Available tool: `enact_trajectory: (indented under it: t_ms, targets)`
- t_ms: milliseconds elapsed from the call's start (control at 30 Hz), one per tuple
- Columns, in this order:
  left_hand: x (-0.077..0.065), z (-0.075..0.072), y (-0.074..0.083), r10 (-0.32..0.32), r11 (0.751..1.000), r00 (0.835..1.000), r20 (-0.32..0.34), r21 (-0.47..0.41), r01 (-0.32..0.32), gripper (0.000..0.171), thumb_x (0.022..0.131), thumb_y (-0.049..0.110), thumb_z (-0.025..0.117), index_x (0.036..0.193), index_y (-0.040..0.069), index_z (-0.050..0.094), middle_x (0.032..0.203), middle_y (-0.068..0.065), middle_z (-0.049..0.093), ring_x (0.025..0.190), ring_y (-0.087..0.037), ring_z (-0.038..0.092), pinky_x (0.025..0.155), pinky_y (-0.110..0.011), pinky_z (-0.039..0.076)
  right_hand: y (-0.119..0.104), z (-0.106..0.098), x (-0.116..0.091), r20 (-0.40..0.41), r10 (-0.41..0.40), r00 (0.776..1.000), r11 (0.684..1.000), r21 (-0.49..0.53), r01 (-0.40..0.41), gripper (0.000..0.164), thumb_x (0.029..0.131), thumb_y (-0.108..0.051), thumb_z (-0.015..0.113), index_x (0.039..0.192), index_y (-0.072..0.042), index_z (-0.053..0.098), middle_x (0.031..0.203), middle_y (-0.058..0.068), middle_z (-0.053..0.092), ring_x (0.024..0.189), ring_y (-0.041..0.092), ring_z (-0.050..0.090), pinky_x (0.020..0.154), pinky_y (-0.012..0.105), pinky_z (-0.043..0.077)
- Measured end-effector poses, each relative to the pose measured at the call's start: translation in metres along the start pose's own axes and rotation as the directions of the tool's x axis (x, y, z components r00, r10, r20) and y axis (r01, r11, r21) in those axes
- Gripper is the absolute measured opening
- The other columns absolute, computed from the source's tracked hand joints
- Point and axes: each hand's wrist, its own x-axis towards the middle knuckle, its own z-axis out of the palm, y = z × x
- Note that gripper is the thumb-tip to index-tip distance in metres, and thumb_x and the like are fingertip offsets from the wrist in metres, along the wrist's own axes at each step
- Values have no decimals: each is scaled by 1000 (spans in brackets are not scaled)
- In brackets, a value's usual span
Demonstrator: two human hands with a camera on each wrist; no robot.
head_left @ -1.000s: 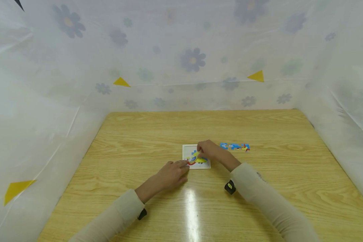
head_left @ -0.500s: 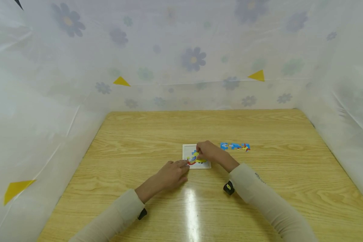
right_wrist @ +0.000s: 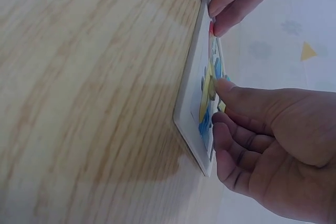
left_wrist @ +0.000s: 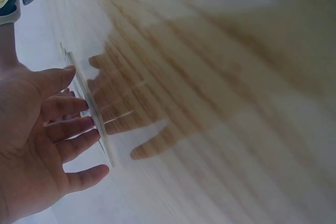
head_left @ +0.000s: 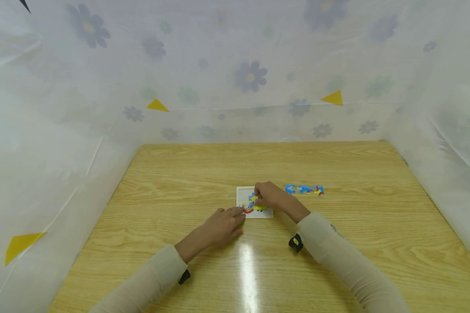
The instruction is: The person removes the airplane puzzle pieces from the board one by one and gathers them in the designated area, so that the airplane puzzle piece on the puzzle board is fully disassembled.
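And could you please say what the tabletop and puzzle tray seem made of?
Tabletop: wood or wood-look laminate, glossy; grain shows, with a bright reflected streak.
Puzzle tray: perhaps thin wooden board or stiff card, smooth and whitish, judging by its flat, pale rim.

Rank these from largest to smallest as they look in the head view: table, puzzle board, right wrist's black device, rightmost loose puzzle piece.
1. Table
2. Puzzle board, partly covered
3. Black device
4. Rightmost loose puzzle piece
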Motion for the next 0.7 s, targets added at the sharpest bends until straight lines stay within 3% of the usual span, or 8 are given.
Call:
enact_trajectory:
  t_ms: [333,533,700]
  targets:
    - [0,1,0,-1,1000,1000,-12,6,1,43,95,39,54,128,12,58,142,-6,50,130,-20,48,95,-42,49,-2,-2,2,-25,12,1000,999,-41,-13,13,89,-13,66,94,-5,58,87,6,63,73,13,53,66,26,47]
    - [0,1,0,7,1000,1000,-24,19,-6,42,95,39,54,127,12,59,141,-6,51,129,-20,49,93,-41,49,-3,-2,1,-37,-1,999,999,-44,0,12,88,-12,68,91,-5,58,80,5,60,69,12,51,63,25,45]
    - [-1,0,0,11,1000,1000,-29,24,-10,41,95,38,55,126,12,59,141,-7,51,129,-20,49,93,-41,50,-4,-3,0,-50,-1,999,999,-46,-2,11,88,-12,67,91,-5,59,84,5,63,72,12,53,65,26,47]
